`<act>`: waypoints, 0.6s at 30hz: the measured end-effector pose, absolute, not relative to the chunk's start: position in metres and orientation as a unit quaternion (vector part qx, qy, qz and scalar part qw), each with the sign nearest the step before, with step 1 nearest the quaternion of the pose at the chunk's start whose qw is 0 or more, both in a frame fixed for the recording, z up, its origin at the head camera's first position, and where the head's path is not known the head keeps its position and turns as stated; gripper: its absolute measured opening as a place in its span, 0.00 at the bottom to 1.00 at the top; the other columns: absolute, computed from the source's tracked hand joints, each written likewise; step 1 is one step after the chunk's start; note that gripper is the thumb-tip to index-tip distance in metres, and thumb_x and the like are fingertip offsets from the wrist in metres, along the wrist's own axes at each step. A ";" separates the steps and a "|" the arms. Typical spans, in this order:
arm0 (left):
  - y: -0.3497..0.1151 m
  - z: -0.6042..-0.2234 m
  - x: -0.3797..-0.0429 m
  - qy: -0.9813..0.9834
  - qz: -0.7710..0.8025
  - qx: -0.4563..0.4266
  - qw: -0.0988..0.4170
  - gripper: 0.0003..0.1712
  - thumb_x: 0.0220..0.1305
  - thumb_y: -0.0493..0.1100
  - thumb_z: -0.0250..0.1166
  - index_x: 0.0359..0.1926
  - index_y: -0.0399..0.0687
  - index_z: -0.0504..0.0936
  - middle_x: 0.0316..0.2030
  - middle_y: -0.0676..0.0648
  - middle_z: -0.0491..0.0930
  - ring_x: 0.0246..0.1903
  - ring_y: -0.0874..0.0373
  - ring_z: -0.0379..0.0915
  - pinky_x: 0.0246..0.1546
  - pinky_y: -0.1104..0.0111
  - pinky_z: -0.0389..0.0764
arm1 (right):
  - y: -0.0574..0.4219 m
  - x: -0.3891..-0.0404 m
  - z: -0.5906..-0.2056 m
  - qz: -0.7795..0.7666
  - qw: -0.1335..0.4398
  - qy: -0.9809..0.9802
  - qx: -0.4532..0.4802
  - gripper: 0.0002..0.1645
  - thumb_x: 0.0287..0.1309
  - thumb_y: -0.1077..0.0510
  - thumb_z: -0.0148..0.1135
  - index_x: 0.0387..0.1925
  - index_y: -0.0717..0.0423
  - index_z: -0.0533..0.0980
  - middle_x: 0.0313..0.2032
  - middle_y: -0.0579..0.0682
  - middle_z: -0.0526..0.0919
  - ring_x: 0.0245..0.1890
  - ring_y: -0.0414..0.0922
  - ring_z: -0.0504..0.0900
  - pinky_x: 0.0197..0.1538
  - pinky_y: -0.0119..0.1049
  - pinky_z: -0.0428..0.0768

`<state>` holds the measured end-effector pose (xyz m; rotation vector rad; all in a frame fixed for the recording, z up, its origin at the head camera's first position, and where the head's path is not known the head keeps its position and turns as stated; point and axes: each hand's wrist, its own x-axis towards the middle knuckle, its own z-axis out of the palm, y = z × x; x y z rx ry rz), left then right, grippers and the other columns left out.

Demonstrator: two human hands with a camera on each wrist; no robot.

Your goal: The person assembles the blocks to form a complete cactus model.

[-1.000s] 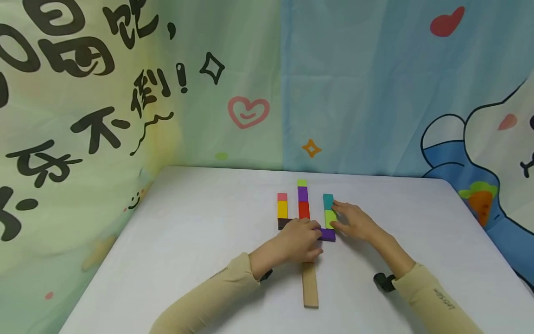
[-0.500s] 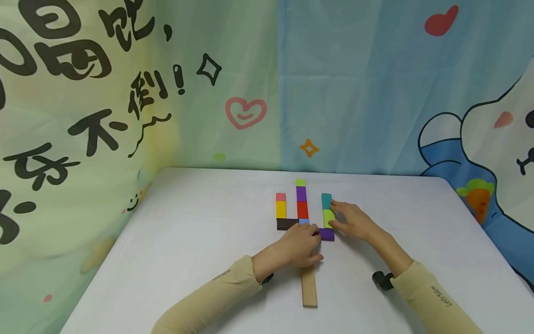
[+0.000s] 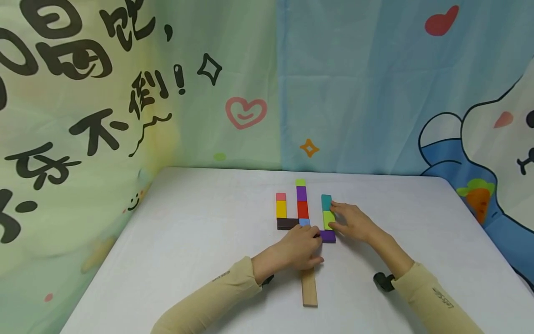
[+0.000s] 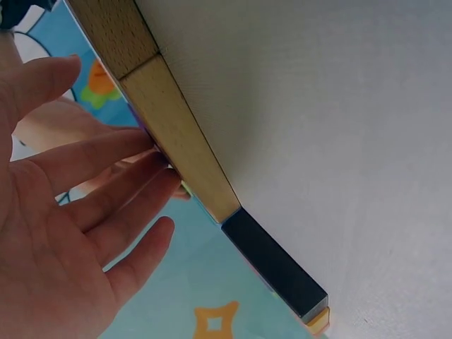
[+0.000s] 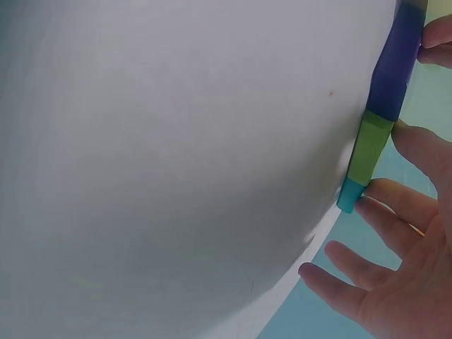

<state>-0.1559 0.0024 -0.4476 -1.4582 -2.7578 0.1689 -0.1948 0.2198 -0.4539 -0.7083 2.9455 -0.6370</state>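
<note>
In the head view, flat coloured blocks form a branching figure. My left hand [image 3: 299, 247] lies over its middle, hiding part of it. In the left wrist view, its extended fingertips touch a block edge beside the plain wooden blocks [image 4: 180, 127], with the thumb apart. My right hand [image 3: 354, 222] is at the right column. In the right wrist view, its thumb touches near the joint between the lime block [image 5: 370, 148] and the purple block [image 5: 395, 74]. Its index and middle fingertips are at the teal block [image 5: 351, 196]; the other fingers are spread.
Left of the hands are a dark brown block [image 3: 288, 224], a yellow block [image 3: 281, 209] and a pink block [image 3: 281, 196]. The middle column has light blue [image 3: 304, 222], red [image 3: 302, 209], purple [image 3: 301, 193] and lime [image 3: 300, 183] blocks. A wooden strip [image 3: 309, 290] extends toward me on the white table [image 3: 200, 222].
The teal and lime blocks and the purple block below them have shifted slightly toward me. My left hand has drawn back a little, uncovering the light blue block. The right hand barely moves.
</note>
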 end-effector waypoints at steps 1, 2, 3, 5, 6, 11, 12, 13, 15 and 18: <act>0.002 -0.448 -0.156 -0.882 0.056 -0.467 0.009 0.28 0.66 0.64 0.59 0.54 0.50 0.84 0.54 0.50 0.77 0.47 0.58 0.73 0.48 0.69 0.74 | 0.220 -0.194 -0.454 -0.205 0.024 0.952 -0.228 0.32 0.63 0.55 0.64 0.60 0.74 0.71 0.64 0.70 0.68 0.64 0.68 0.67 0.64 0.63 0.63; 0.002 -0.448 -0.156 -0.882 0.057 -0.467 0.008 0.29 0.66 0.64 0.59 0.54 0.50 0.84 0.54 0.50 0.77 0.47 0.58 0.73 0.48 0.69 0.74 | 0.220 -0.194 -0.454 -0.205 0.024 0.952 -0.227 0.32 0.63 0.55 0.64 0.60 0.74 0.71 0.64 0.70 0.69 0.63 0.68 0.67 0.64 0.63 0.63; 0.002 -0.448 -0.155 -0.882 0.059 -0.467 0.007 0.29 0.66 0.65 0.59 0.54 0.50 0.84 0.54 0.50 0.77 0.47 0.58 0.73 0.48 0.69 0.74 | 0.220 -0.193 -0.454 -0.204 0.023 0.952 -0.228 0.32 0.63 0.54 0.65 0.60 0.74 0.72 0.64 0.70 0.69 0.63 0.68 0.67 0.63 0.64 0.64; 0.002 -0.448 -0.154 -0.882 0.063 -0.467 0.006 0.29 0.66 0.65 0.59 0.54 0.50 0.84 0.54 0.50 0.77 0.47 0.58 0.73 0.48 0.69 0.74 | 0.220 -0.193 -0.454 -0.204 0.024 0.952 -0.225 0.32 0.62 0.54 0.65 0.60 0.73 0.72 0.64 0.70 0.69 0.63 0.68 0.67 0.63 0.63 0.64; 0.002 -0.448 -0.154 -0.882 0.064 -0.467 0.006 0.29 0.66 0.65 0.58 0.54 0.50 0.84 0.54 0.50 0.77 0.47 0.58 0.73 0.48 0.69 0.74 | 0.220 -0.192 -0.455 -0.203 0.025 0.953 -0.224 0.32 0.62 0.54 0.65 0.60 0.73 0.72 0.64 0.70 0.69 0.64 0.68 0.67 0.64 0.63 0.64; 0.001 -0.447 -0.152 -0.882 0.064 -0.466 0.002 0.29 0.67 0.65 0.58 0.55 0.50 0.84 0.54 0.50 0.77 0.48 0.58 0.73 0.51 0.67 0.74 | 0.219 -0.192 -0.455 -0.198 0.032 0.955 -0.218 0.32 0.62 0.54 0.65 0.60 0.72 0.72 0.64 0.69 0.69 0.64 0.68 0.66 0.64 0.63 0.63; 0.001 -0.447 -0.152 -0.882 0.064 -0.467 0.002 0.29 0.67 0.65 0.58 0.55 0.50 0.84 0.54 0.50 0.77 0.48 0.58 0.73 0.51 0.67 0.74 | 0.219 -0.192 -0.455 -0.197 0.032 0.956 -0.217 0.32 0.62 0.54 0.65 0.60 0.72 0.72 0.64 0.69 0.69 0.64 0.68 0.66 0.64 0.64 0.63; 0.001 -0.448 -0.151 -0.882 0.064 -0.467 0.002 0.29 0.67 0.65 0.58 0.55 0.50 0.84 0.54 0.50 0.77 0.48 0.58 0.72 0.51 0.68 0.73 | 0.219 -0.192 -0.455 -0.195 0.033 0.956 -0.216 0.32 0.62 0.53 0.65 0.60 0.72 0.72 0.64 0.69 0.69 0.64 0.68 0.66 0.64 0.64 0.63; 0.001 -0.448 -0.151 -0.882 0.062 -0.468 0.003 0.28 0.67 0.65 0.59 0.54 0.50 0.84 0.52 0.50 0.77 0.46 0.58 0.72 0.50 0.68 0.73 | 0.219 -0.192 -0.455 -0.194 0.034 0.957 -0.214 0.32 0.62 0.54 0.65 0.60 0.72 0.72 0.64 0.69 0.69 0.64 0.68 0.66 0.63 0.64 0.64; 0.000 -0.448 -0.150 -0.881 0.058 -0.470 0.004 0.28 0.67 0.64 0.59 0.52 0.50 0.85 0.50 0.50 0.77 0.45 0.58 0.71 0.49 0.69 0.73 | 0.219 -0.192 -0.454 -0.190 0.034 0.958 -0.213 0.33 0.62 0.53 0.66 0.60 0.72 0.72 0.64 0.69 0.69 0.64 0.67 0.66 0.63 0.64 0.64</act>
